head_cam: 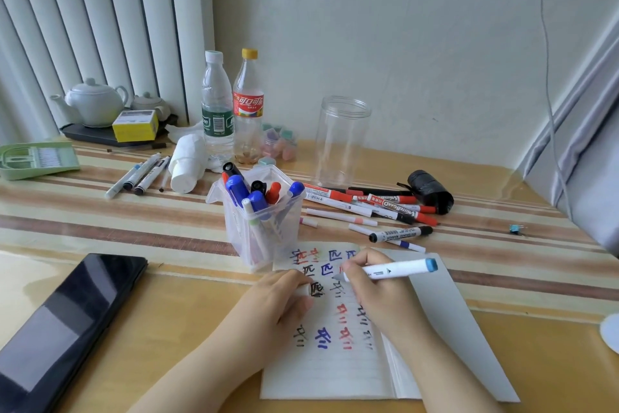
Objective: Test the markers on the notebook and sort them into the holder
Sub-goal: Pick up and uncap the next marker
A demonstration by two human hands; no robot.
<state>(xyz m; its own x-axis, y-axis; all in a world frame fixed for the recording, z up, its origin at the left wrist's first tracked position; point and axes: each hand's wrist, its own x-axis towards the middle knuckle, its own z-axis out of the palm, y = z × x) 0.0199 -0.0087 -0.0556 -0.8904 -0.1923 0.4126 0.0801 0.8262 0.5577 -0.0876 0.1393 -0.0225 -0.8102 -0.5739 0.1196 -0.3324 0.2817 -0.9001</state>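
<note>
**A:** How much room is there around the notebook (338, 369)?

**B:** Little on the far side. The clear plastic holder (264, 218) stands at its top left corner, and a loose pile of markers (368, 206) lies just beyond its top edge. To the left a dark tablet (67, 315) lies well apart, with bare table (187, 319) between. The notebook's right-hand leaf (449, 322) fans out toward the table's right side, where a white round thing (611, 332) is cut off by the frame.

**A:** What can't you make out?

**B:** The left hand (278, 299) rests on the page with curled fingers pinching a small white piece, perhaps a cap, though I can't tell. It hides part of the writing. Whether the marker's tip touches the paper I can't tell either.

**A:** And the marker itself?

**B:** The right hand (371, 282) grips a white marker (392, 269) with a blue end, lying nearly level, tip pointing left over the upper part of the lined page. The page carries black, blue and red test marks. The holder is crowded with blue, red and black-capped markers standing on end.
</note>
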